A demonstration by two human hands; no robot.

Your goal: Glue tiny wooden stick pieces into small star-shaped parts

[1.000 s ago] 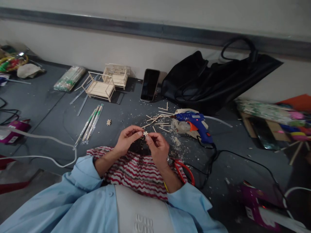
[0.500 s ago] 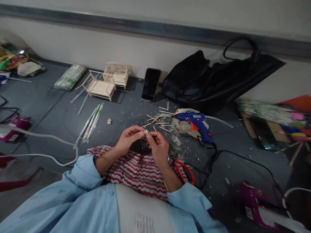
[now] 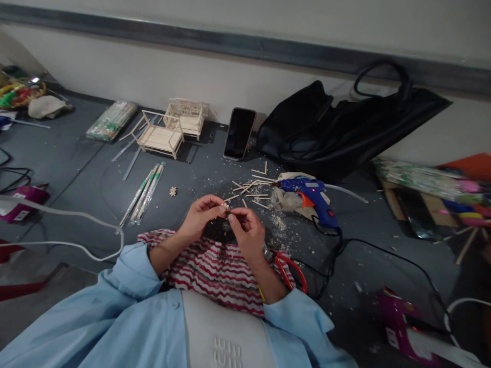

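Observation:
Between the fingertips of my left hand (image 3: 202, 216) and my right hand (image 3: 247, 230) is a small wooden flower-shaped piece (image 3: 226, 208), mostly covered by the fingers. Both hands are closed in a pinch on it, close together above the front of the table. A second wooden flower-shaped piece (image 3: 173, 191) lies on the table to the left. Right of the hands, short cut sticks (image 3: 245, 187) are scattered at the nozzle of a blue hot glue gun (image 3: 312, 194), which lies on its side. Red-handled pliers or scissors (image 3: 289, 271) rest beside my right wrist.
Two miniature stick-built furniture pieces (image 3: 161, 139) stand near the wall, with wrapped stick bundles (image 3: 143, 194) in front. A phone (image 3: 240, 134) leans upright beside a black bag (image 3: 330, 133). A black cord (image 3: 383, 244) crosses the right side. A striped cloth (image 3: 215, 276) covers the lap.
The fingertips have shifted slightly left and closed further over the flower-shaped piece, which is turned and now shows less. Everything on the table stays in place.

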